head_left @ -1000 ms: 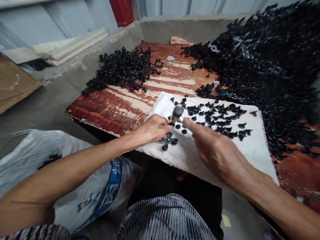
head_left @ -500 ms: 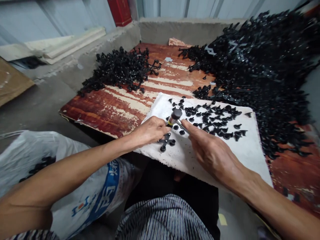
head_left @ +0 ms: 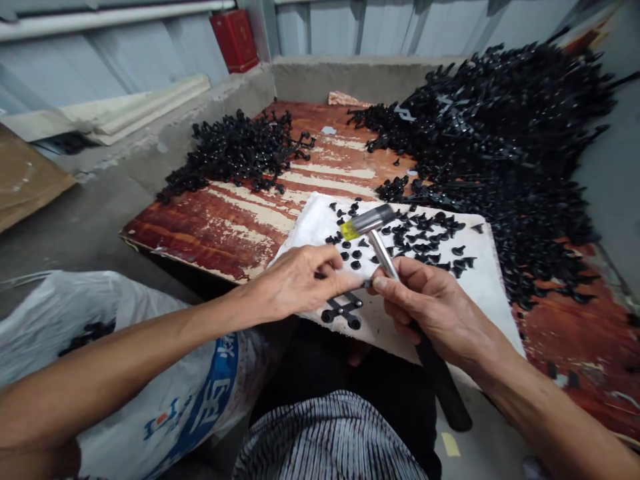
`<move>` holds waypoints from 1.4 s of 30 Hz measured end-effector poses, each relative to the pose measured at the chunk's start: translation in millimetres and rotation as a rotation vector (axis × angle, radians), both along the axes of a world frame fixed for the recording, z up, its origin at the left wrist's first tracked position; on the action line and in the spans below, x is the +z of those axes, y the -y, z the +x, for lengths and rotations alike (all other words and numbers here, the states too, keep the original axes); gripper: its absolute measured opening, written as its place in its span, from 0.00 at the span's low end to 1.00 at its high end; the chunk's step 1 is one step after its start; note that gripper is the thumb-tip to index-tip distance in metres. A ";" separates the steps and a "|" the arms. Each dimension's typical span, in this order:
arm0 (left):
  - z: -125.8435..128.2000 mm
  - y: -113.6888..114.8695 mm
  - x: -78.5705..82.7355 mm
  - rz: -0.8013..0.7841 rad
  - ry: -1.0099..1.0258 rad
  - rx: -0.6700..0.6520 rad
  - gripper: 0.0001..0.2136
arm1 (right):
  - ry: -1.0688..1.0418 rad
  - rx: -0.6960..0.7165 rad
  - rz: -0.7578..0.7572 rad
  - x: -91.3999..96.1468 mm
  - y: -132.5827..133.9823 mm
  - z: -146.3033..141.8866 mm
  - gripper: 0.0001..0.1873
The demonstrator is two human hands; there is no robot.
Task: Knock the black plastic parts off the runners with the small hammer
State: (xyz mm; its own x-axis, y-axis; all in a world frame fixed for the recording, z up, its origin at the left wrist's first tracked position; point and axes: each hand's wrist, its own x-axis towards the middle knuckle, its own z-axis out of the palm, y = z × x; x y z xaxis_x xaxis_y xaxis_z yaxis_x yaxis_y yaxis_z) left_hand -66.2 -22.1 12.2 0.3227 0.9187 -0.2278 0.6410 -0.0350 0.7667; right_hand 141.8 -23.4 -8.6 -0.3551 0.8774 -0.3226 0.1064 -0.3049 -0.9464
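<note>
My right hand (head_left: 425,300) is closed around the metal shaft of a small two-faced mallet (head_left: 383,250). The mallet's head points up and left, yellow at one end and dark at the other, and its black handle hangs below my palm. My right thumb and fingertip meet near a small dark piece, mostly hidden. My left hand (head_left: 300,283) is closed, thumb stretched toward the right fingertips, with a black piece showing between its fingers. Just below, a crossed black linkage (head_left: 345,310) with round ends lies on the white board (head_left: 305,223). Small black suction-cup-like parts (head_left: 425,237) are scattered on the board.
A big heap of black parts (head_left: 500,153) covers the right of the worn red-brown tabletop (head_left: 195,230). A smaller heap (head_left: 235,150) lies at the left back. A white woven sack (head_left: 125,393) stands at lower left, and a red box (head_left: 235,40) by the wall.
The mallet has turned and slid in my right hand, which now holds its shaft close to the head. My left hand has opened out rightward, thumb near the right fingertips. The linkage shows more.
</note>
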 end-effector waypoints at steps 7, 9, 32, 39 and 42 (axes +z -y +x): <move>-7.1 13.8 -2.6 -0.066 0.020 0.046 0.18 | -0.012 -0.256 0.071 -1.9 15.4 1.2 0.19; 3.9 14.0 -3.5 -0.060 0.046 0.062 0.16 | 0.000 -0.185 0.073 -4.0 20.0 -4.0 0.18; 6.5 -23.5 -19.2 0.124 -0.035 0.055 0.14 | -0.003 -0.216 -0.030 -18.2 15.0 22.4 0.22; 5.9 -17.2 -14.5 0.234 -0.168 0.020 0.14 | -0.014 -0.227 -0.041 -22.5 14.1 22.8 0.22; 5.4 -16.6 -16.6 0.249 -0.163 0.005 0.12 | -0.021 -0.228 -0.042 -23.0 14.0 23.8 0.22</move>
State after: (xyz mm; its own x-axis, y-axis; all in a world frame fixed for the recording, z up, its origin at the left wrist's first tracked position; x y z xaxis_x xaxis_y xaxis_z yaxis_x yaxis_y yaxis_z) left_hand -60.8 -5.5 -4.4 0.2962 0.9541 -0.0436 0.7553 -0.2061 0.6222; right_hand 165.6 -37.5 -31.6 -0.1562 0.9217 -0.3551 0.0107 -0.3580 -0.9337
